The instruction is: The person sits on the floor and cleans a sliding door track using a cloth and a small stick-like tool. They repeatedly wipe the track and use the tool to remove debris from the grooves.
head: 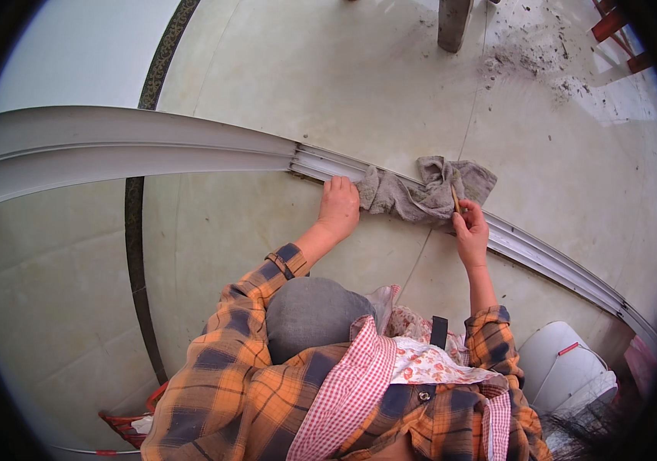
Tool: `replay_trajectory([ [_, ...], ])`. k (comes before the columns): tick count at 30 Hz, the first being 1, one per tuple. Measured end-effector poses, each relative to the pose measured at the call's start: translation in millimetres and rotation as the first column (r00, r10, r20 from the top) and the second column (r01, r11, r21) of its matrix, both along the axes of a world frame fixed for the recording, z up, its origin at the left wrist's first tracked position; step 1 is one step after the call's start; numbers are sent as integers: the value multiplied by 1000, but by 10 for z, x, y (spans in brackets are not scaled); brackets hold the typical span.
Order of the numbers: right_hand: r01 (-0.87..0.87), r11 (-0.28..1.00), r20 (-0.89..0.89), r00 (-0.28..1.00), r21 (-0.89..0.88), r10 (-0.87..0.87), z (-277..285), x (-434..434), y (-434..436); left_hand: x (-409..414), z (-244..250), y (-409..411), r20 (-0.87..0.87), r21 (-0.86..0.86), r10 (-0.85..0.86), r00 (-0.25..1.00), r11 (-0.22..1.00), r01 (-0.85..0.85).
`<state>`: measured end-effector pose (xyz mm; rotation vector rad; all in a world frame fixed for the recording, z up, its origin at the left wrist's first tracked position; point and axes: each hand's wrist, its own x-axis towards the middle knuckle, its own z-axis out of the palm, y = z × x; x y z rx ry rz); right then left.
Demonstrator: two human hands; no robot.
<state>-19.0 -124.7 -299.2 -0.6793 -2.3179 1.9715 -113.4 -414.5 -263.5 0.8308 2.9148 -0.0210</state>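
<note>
A crumpled grey cloth (414,196) lies across the metal sliding-door floor track (541,253) and spreads onto the tiles beyond it. My left hand (340,207) is at the cloth's left end, its fingers curled down at the track and the cloth running out from beside the thumb. Between the thumb and fingers of my right hand (472,233) is a thin wooden-looking stick (455,199), pointing away from me. Its far end rests against the cloth, where folds partly hide it. Both hands are low, close to the track.
A pale door frame (132,138) rises at left over the track. Loose dirt (527,66) is scattered on the tiled floor near a furniture leg (454,26). At lower right stands a white bucket (558,357); a red basket (127,426) sits at lower left.
</note>
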Motion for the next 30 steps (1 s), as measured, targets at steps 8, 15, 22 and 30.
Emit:
replay_trajectory([
  [8, 15, 997, -46, 999, 79, -11, -34, 29, -14, 103, 248, 272, 16, 261, -274, 962, 930, 260],
  [15, 7, 996, -37, 999, 92, -3, 18, 32, -32, -619, 559, -551, -219, -105, 7, 976, 994, -31],
  [22, -26, 999, -45, 999, 19, 27, 10, 30, -4, -509, 215, -454, -5, 70, 17, 1000, 997, -17],
  [30, -21, 999, -39, 999, 30, 22, 18, 30, 13, -692, 14, -542, -17, 74, 96, 995, 993, -95],
])
